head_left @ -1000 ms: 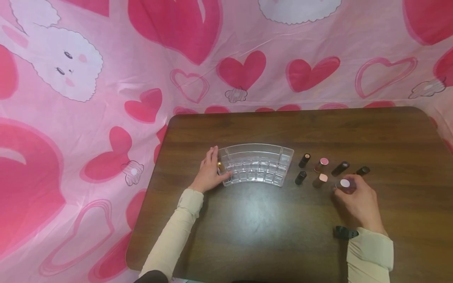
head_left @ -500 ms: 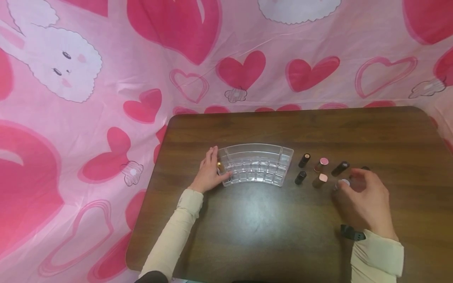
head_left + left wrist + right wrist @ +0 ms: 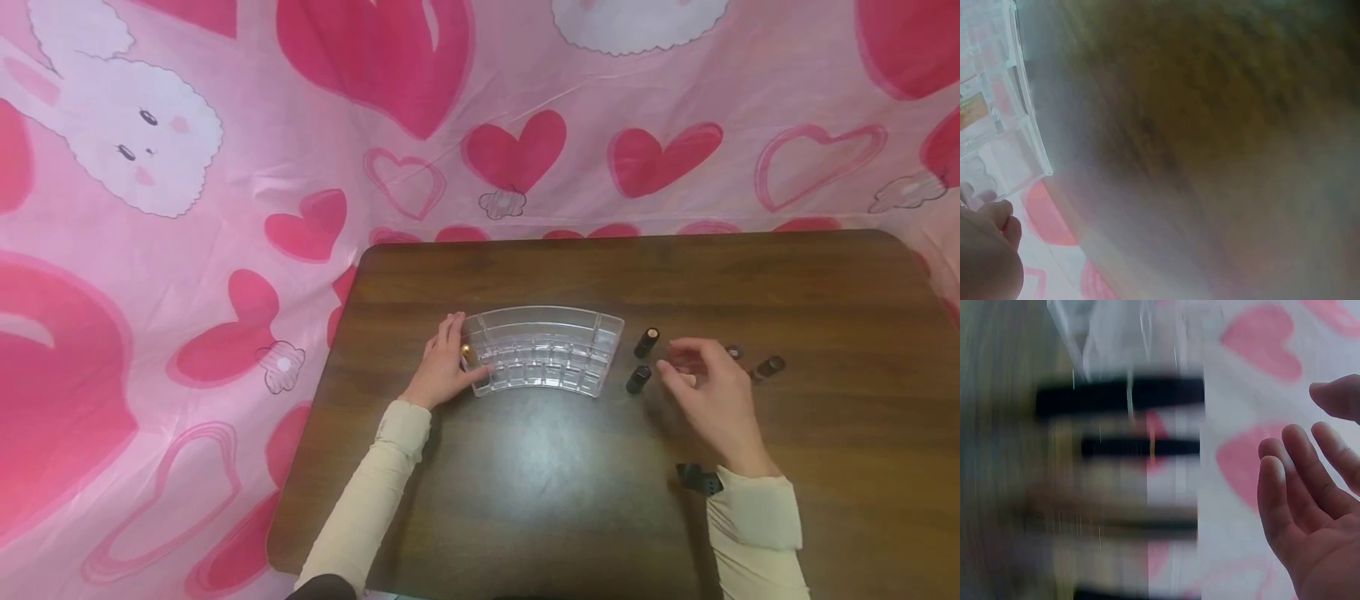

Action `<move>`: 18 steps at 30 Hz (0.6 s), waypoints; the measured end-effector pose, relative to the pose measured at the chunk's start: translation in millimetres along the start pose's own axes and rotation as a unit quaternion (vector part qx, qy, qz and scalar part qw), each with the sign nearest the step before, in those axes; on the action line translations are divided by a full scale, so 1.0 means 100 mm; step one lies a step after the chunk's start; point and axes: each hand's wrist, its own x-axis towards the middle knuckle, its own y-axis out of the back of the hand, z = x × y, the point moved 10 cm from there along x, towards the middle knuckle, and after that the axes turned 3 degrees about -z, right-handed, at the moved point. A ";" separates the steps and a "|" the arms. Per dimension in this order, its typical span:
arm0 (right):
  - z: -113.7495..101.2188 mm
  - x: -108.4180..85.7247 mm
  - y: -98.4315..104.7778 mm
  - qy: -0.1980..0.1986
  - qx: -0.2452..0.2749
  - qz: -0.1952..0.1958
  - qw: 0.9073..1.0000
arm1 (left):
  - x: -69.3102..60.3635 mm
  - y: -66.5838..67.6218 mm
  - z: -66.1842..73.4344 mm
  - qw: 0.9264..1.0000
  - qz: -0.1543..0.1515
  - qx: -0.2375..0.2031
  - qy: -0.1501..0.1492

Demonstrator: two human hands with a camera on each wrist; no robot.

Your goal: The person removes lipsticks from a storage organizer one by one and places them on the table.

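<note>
A clear fan-shaped lipstick organizer (image 3: pixel 546 350) lies on the table. My left hand (image 3: pixel 438 375) holds its left end, thumb at the front and fingers along the side; these fingers (image 3: pixel 1000 219) also show at its corner in the left wrist view. By that hand a gold-topped tube (image 3: pixel 466 351) sits in the organizer. My right hand (image 3: pixel 712 396) hovers over the lipsticks with bent, spread fingers and nothing between them. Left of it stand two black lipsticks (image 3: pixel 647 342); a dark tube (image 3: pixel 768 367) is to its right. Other tubes are partly hidden beneath it.
The brown table (image 3: pixel 547 483) has rounded corners. Behind and to the left hangs a pink cloth (image 3: pixel 360 83) printed with hearts. In the right wrist view, several blurred dark tubes (image 3: pixel 1141 447) stand beside the organizer.
My right hand has left the white-topped tube at the right, first drawing back slightly, then moving left over the pink-topped tubes. My left hand has stayed on the organizer.
</note>
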 end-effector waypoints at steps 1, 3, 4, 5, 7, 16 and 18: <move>-0.08 0.02 -0.08 0.022 0.004 -0.007 1.000 | 0.00 0.00 -0.01 1.000 -0.001 -0.002 0.001; -0.22 0.06 -0.24 0.057 0.007 -0.023 0.998 | 0.00 -0.01 -0.01 1.000 -0.003 0.000 0.002; -0.29 0.08 -0.31 0.071 0.006 -0.030 0.997 | 0.00 -0.01 -0.01 1.000 -0.003 0.000 0.002; -0.35 0.10 -0.39 0.084 0.006 -0.039 0.996 | 0.00 -0.01 -0.01 1.000 -0.003 0.001 0.001; -0.47 0.12 -0.51 0.105 0.010 -0.053 0.993 | 0.00 -0.02 -0.01 1.000 -0.003 0.003 -0.001; -0.92 0.26 -0.86 0.171 0.064 -0.103 0.978 | 0.00 -0.01 -0.01 1.000 -0.002 0.000 0.002; -0.99 0.28 -0.96 0.177 0.072 -0.120 0.974 | 0.00 -0.01 0.00 1.000 -0.003 0.003 -0.001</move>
